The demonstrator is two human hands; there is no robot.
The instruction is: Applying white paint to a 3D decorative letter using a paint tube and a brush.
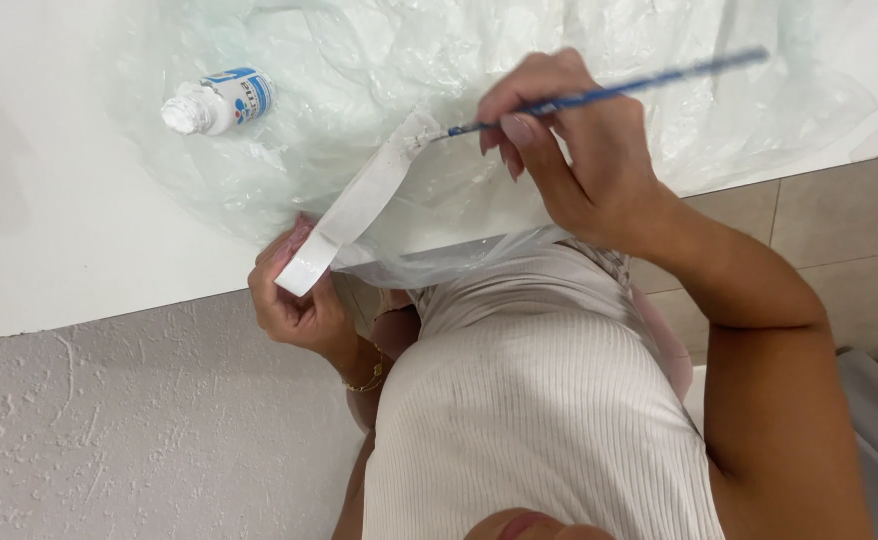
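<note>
My left hand (299, 295) grips the near end of a long flat white strip (364, 200), which slants up over the table edge. My right hand (574, 140) holds a thin blue-handled brush (609, 93) like a pen. The brush tip touches the far end of the strip, where white paint shows. A small white paint bottle (221, 101) with a blue label lies on its side to the upper left, apart from both hands; its mouth looks smeared with white paint.
A crumpled clear plastic sheet (379, 60) covers the white table (69, 220) under the work. The table's edge runs just beyond my torso in a ribbed white top. A rough textured surface (139, 430) lies lower left and beige tiles (839, 220) on the right.
</note>
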